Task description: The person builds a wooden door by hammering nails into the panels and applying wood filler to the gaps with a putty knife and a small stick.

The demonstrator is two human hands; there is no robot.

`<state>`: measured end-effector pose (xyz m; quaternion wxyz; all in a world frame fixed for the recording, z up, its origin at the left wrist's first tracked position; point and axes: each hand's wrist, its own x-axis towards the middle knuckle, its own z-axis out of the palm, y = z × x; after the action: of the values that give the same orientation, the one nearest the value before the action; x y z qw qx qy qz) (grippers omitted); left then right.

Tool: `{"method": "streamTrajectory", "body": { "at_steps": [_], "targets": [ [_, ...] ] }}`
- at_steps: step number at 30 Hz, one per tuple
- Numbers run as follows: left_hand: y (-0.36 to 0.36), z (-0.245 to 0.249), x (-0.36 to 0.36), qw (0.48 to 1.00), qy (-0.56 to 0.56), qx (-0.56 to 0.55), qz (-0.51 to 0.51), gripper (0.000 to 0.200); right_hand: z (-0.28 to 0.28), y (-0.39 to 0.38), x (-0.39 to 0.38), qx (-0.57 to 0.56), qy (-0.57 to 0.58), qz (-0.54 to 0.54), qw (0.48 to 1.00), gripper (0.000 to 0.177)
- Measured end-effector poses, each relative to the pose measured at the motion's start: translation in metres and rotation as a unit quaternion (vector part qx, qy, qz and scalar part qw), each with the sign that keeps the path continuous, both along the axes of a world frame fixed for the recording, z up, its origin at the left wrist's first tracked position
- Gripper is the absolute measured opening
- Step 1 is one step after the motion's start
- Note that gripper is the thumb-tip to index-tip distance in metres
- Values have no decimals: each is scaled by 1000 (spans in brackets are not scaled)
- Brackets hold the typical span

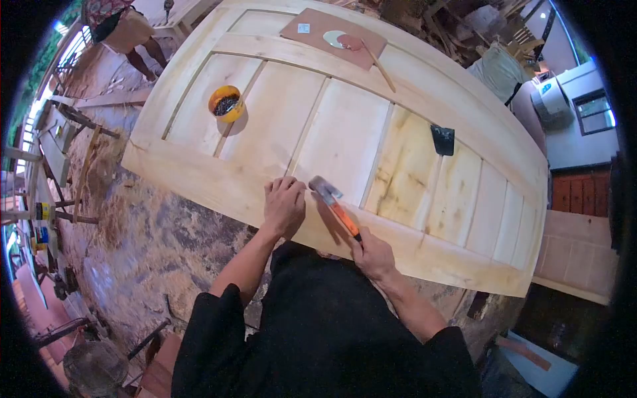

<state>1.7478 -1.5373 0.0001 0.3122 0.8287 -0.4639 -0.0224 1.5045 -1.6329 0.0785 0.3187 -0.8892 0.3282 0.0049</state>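
My right hand (375, 253) grips the black end of a hammer (340, 215) with an orange handle. The metal head points away from me, close to my left hand, above the near frame rail of a pale wooden panel (192, 159). My left hand (285, 204) rests on that rail with its fingers bent and pressed together. Whatever its fingertips hold, if anything, is too small or hidden to make out. Farther off, a yellow bowl (232, 114) with small dark pieces stands on the panel. A black flat-bladed piece (442, 140) lies to the right.
A brown board (308, 25) with pale and reddish paste lies on the panel's far side, a thin stick (380, 67) across its edge. Another person (136, 46) stands at the far left. Shavings cover the floor (146, 212). A wooden frame (86, 172) stands at left.
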Motion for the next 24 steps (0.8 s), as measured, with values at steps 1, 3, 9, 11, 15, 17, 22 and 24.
{"method": "streamTrajectory", "body": {
  "at_steps": [1, 3, 9, 11, 15, 17, 22, 24],
  "targets": [
    [3, -1, 0, 1000, 2, 1, -1, 14, 6, 8, -6, 5, -10, -12, 1000, 19],
    [2, -1, 8, 999, 39, 32, -15, 16, 12, 12, -21, 4, -30, -26, 999, 26],
    [-13, -2, 100, 988, -52, -43, 142, 45, -17, -16, -32, 18, 76, -81, 994, 24],
    [-20, -2, 162, 950, -203, -80, 223, 56, -25, -26, -44, 10, 45, -140, 989, 24],
    [-29, 18, 235, 967, -132, 70, 207, 53, -58, -70, -87, -30, -29, -238, 970, 26],
    [-33, 18, 244, 970, -165, 111, 140, 37, -68, -95, -111, 95, -91, -334, 933, 21],
    [-56, -1, 230, 994, -79, 45, 57, 15, -52, -151, -143, 219, -152, -454, 850, 20],
    [-75, 6, 190, 1000, 28, 7, -3, 12, -53, -177, -165, 248, -165, -464, 834, 20]
  ]
}}
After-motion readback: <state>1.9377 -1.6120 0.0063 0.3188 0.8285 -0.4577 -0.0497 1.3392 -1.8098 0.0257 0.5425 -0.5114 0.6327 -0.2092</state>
